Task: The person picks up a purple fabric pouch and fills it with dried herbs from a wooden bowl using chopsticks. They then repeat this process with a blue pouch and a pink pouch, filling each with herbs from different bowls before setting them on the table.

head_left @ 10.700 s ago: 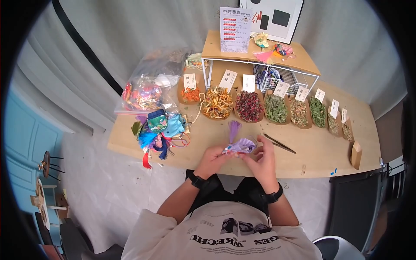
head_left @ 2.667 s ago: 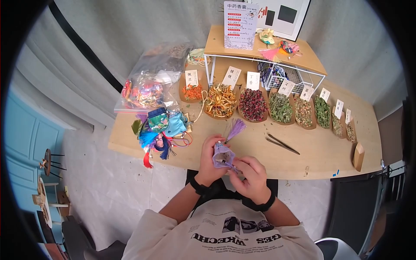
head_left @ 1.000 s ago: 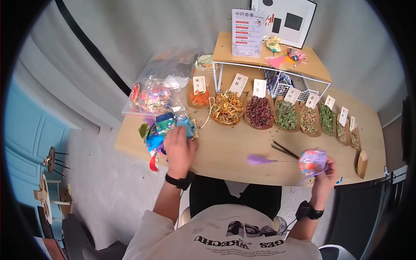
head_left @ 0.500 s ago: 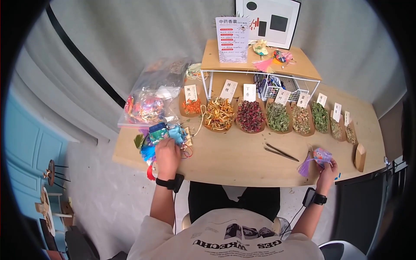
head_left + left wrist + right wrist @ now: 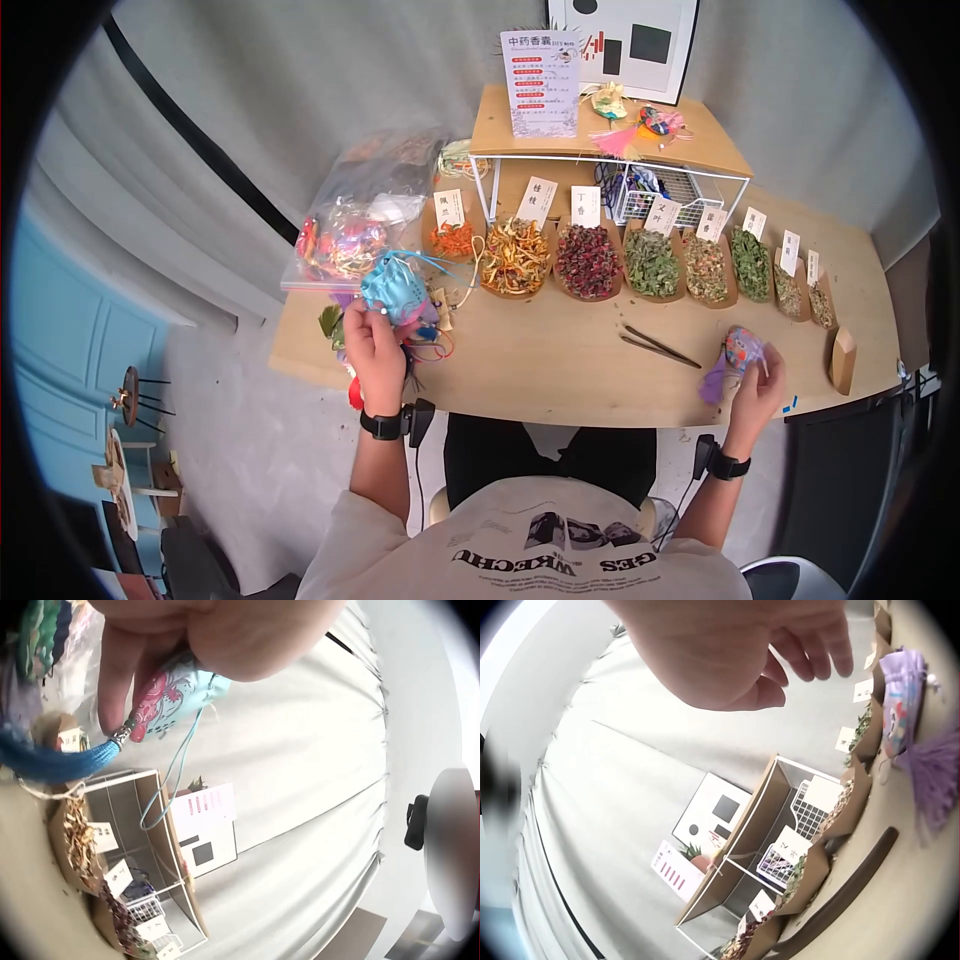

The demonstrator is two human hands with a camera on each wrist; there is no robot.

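My left hand (image 5: 375,355) holds a light blue drawstring sachet (image 5: 393,287) up over the left of the table. In the left wrist view, fingers and thumb pinch this sachet, which has pink embroidery, a blue tassel (image 5: 64,757) and a loose cord loop. Beneath that hand lies a pile of other sachets, their red tassel (image 5: 355,392) hanging at the table's edge. On the right, a purple sachet (image 5: 900,705) with a purple tassel (image 5: 936,776) rests on the table. My right hand (image 5: 757,398) hovers beside it, fingers relaxed and apart from it in the right wrist view.
Dark tweezers (image 5: 660,345) lie left of the purple sachet. Labelled paper trays of dried herbs, including rosebuds (image 5: 588,260), line the table's back. Behind them stands a small wooden shelf (image 5: 700,135). A clear plastic bag (image 5: 350,215) sits back left, a folded paper tray (image 5: 842,360) far right.
My left hand has reached into the pile and lifted out the blue sachet. My right hand has carried the purple sachet to the right, set it down and let go.
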